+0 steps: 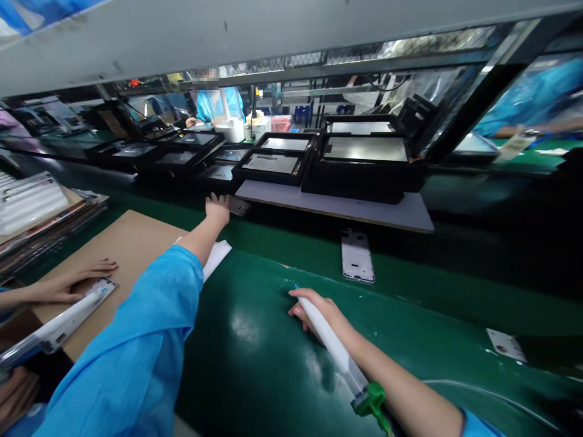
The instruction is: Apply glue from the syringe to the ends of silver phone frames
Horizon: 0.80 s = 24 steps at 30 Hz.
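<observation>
A person in blue sleeves (150, 321) works at a green table (255, 291) with a white syringe (324, 334).
The right hand (316, 312) grips the syringe over the table; the left hand (217, 208) extends toward the far edge, at a phone frame (239, 206) by a raised board's (337, 209) front-left corner (whether it grips, I cannot tell). A second frame (357, 256) lies before the board's front edge.

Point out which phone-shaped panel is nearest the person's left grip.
The greyish, flat rectangular panel just beside the left grip, near the flat, lilac-grey board; the others, like the whitish rectangular panel, lie clearly farther off.
</observation>
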Each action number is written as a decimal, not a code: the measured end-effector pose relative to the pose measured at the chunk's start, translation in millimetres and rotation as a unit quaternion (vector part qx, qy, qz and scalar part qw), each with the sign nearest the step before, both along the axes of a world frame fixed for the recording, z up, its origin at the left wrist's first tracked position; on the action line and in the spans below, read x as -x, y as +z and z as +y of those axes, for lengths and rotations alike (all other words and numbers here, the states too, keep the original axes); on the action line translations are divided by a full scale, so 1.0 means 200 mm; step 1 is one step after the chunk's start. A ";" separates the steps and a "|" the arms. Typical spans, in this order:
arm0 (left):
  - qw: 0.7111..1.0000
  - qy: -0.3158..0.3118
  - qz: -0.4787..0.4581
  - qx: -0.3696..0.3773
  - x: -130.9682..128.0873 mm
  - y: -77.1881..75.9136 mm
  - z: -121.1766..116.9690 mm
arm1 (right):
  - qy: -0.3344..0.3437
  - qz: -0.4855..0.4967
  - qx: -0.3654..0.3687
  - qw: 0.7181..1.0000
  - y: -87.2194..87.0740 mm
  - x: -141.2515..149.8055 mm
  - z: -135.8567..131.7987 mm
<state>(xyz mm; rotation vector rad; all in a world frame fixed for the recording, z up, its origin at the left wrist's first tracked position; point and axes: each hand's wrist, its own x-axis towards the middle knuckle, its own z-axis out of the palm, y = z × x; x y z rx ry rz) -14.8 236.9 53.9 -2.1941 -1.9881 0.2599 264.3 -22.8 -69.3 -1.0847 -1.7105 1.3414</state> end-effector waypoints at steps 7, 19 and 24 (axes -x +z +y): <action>0.996 -0.082 -0.012 0.019 -0.13 -0.08 0.15 | 0.000 0.013 -0.002 1.000 0.05 -0.01 0.01; 0.932 -0.359 -0.005 0.057 -0.31 0.07 -0.70 | -0.292 0.109 -0.032 0.950 0.09 -0.11 0.12; 0.877 -0.467 -0.050 0.103 -0.38 -0.15 -1.41 | -0.294 0.071 -0.007 0.953 0.09 -0.14 0.08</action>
